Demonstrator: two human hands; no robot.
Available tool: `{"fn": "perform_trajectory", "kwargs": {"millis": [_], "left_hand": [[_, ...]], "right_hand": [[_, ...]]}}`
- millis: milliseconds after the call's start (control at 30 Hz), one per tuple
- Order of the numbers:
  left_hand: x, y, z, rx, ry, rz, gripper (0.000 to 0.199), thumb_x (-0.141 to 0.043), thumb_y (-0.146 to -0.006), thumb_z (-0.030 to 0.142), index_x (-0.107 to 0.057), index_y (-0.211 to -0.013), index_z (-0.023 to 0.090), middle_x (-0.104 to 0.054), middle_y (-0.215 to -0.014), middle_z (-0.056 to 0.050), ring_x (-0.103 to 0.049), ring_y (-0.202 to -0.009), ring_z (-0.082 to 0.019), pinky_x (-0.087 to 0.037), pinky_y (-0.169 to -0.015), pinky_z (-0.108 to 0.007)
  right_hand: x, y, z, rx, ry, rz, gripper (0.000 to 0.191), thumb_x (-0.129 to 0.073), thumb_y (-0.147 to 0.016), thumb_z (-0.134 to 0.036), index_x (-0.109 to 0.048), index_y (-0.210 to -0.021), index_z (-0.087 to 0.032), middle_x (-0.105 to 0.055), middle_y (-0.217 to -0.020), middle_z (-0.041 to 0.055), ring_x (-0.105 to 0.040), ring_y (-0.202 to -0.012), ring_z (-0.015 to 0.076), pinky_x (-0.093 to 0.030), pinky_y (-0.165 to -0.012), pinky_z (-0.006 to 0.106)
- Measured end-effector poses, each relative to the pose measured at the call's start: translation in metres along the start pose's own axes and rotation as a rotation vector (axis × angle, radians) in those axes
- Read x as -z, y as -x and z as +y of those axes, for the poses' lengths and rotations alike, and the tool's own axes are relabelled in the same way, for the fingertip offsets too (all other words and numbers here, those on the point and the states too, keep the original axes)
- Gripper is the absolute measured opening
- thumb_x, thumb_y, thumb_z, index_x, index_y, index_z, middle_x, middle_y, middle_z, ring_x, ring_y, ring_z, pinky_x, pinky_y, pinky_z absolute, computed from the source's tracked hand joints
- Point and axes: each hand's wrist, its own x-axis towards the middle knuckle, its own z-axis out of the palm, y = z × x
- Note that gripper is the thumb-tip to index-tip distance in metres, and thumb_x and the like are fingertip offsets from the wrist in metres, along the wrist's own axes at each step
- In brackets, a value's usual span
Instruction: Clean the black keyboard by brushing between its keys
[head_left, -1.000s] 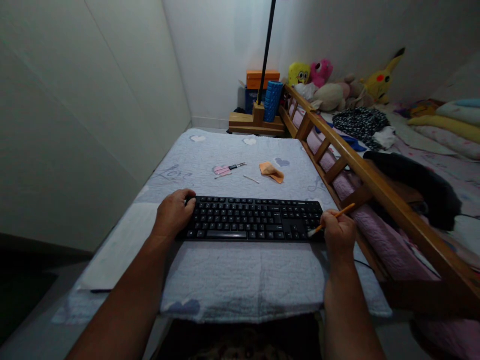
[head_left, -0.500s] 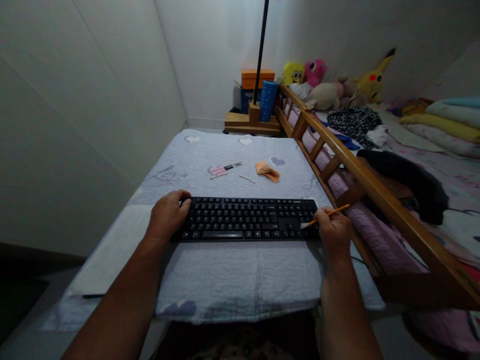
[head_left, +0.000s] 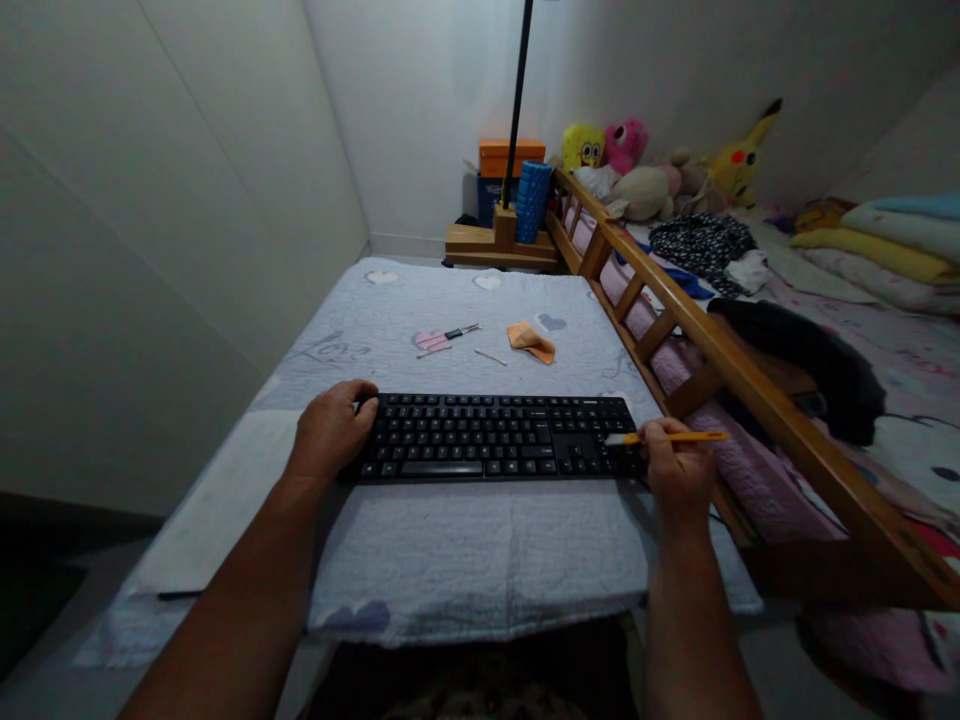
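Note:
A black keyboard (head_left: 465,435) lies flat on a pale quilted cloth (head_left: 450,560). My left hand (head_left: 335,428) grips its left end, thumb on the top edge and the other fingers partly hidden. Over the number keys at the right end, my right hand (head_left: 677,462) is closed around a small brush (head_left: 697,436) with a yellow-orange handle. The brush lies nearly level, its pale bristles pointing left at the keys. Beyond the keyboard are an orange cloth (head_left: 531,342), a cotton swab (head_left: 490,356), another swab (head_left: 435,351) and a thin dark-handled tool (head_left: 455,333).
A wooden bed rail (head_left: 675,290) runs close along the right side, past my right hand. Behind it lie bedding, clothes and plush toys (head_left: 645,190). A black pole (head_left: 519,100) on a wooden base, a blue foam roller (head_left: 533,202) and an orange box (head_left: 511,156) stand at the back.
My right hand has moved slightly right, and the brush has swung from slanted to nearly level, its bristles higher on the number keys. My left hand keeps its hold on the keyboard.

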Motion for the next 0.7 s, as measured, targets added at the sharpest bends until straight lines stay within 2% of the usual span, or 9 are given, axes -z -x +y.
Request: {"fn": "perform_trajectory", "kwargs": {"millis": [133,267,467,700], "left_hand": [[0.0,0.0,0.0,-0.003,-0.009,-0.008,0.04,-0.046,-0.087,0.036,-0.073,-0.111,0.019,-0.075,-0.118,-0.012,-0.068,-0.114,-0.031,-0.051,-0.103,-0.042],[-0.001,0.0,0.0,-0.007,-0.013,0.005,0.038,-0.047,-0.087,0.035,-0.074,-0.109,0.02,-0.076,-0.116,-0.012,-0.069,-0.112,-0.031,-0.051,-0.102,-0.042],[-0.001,-0.001,-0.001,-0.004,-0.012,0.003,0.04,-0.048,-0.087,0.036,-0.075,-0.111,0.019,-0.076,-0.116,-0.012,-0.069,-0.111,-0.031,-0.051,-0.101,-0.041],[-0.003,-0.001,-0.004,0.035,0.063,0.011,0.041,-0.046,-0.087,0.032,-0.075,-0.113,0.019,-0.076,-0.117,-0.013,-0.069,-0.111,-0.032,-0.05,-0.1,-0.041]], "right_hand": [[-0.012,-0.004,0.003,0.077,0.036,0.046,0.029,-0.059,-0.09,-0.046,-0.07,-0.084,-0.02,-0.07,-0.079,0.0057,-0.064,-0.078,0.0234,-0.049,-0.076,0.036],[-0.019,-0.006,0.008,0.091,0.032,0.032,0.031,-0.059,-0.09,-0.047,-0.071,-0.085,-0.019,-0.073,-0.086,0.0084,-0.066,-0.084,0.0248,-0.05,-0.081,0.037],[-0.017,-0.005,0.012,0.044,0.121,0.068,0.037,-0.052,-0.09,-0.051,-0.064,-0.074,-0.021,-0.065,-0.067,0.0035,-0.061,-0.069,0.0224,-0.044,-0.069,0.033],[-0.012,-0.001,0.015,-0.001,0.102,0.146,0.031,-0.049,-0.087,-0.04,-0.057,-0.062,-0.023,-0.057,-0.058,0.0005,-0.058,-0.065,0.0207,-0.041,-0.065,0.032]]}}
